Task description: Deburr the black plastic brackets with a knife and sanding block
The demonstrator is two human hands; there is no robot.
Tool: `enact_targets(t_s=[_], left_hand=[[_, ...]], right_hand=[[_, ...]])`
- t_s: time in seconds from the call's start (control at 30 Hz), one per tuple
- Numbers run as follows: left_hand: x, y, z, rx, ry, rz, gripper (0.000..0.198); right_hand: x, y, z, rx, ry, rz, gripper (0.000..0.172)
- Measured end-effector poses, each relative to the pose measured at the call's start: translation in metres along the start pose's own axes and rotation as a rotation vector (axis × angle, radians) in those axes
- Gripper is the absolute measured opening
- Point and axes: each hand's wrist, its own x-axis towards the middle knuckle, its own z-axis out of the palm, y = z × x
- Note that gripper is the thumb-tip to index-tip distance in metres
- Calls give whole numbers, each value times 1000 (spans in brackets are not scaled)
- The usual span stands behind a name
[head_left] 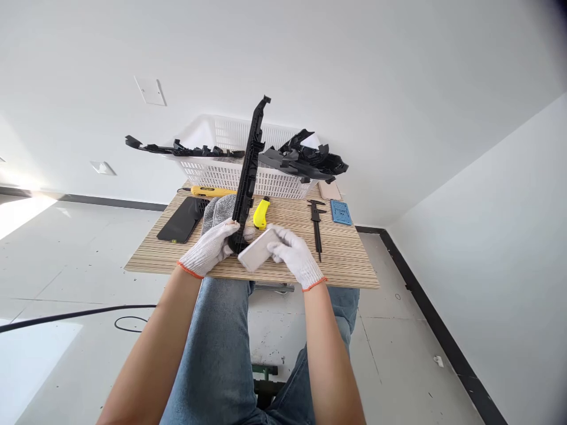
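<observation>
My left hand (pixel 214 245), in a white knitted glove, is closed around the lower end of a long black plastic trim part (pixel 248 171). The part stands tilted upward, its far end rising above the basket. My right hand (pixel 293 252), gloved the same way, grips a flat whitish rectangular block (pixel 257 250) by its right end. The block's left end is close to the trim part's bottom end; I cannot tell whether they touch. Just beyond my hands lies a yellow-handled tool (pixel 261 213), and a grey cloth (pixel 218 211) sits behind my left hand.
A white plastic basket (pixel 279 183) at the back holds more black plastic parts (pixel 305 158). On the wooden table (pixel 349 254) lie a black caliper (pixel 316 227), a blue square pad (pixel 341 212), a dark flat device (pixel 183 221) and a yellow pen-like tool (pixel 212 191). A wall stands behind.
</observation>
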Motion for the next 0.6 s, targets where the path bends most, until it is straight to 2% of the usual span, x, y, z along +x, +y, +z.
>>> enact_targets(t_s=[0.07,0.17,0.3,0.4,0.43,0.53,0.6], left_hand=[[-1,1,1,-7,4,-2,22],[-2,2,3,2,5,1,23],[-4,4,6,-5,5,0,23],[-4,6,7,-13,17,-1,26],[-4,6,8,-12,25,0,26],[-5,7,8,3,46,-5,24],[-6,8,9,15,47,-8,24]], right_hand=[[0,1,0,29,50,-38,55],[-1,2,1,-10,-69,26,53],[-3,1,1,67,86,-40,50],[-3,-1,1,-4,-67,35,48],[-3,-2,1,-11,-78,49,46],[-3,-2,2,59,114,-25,43],[-3,-3,2,36,108,-23,43]])
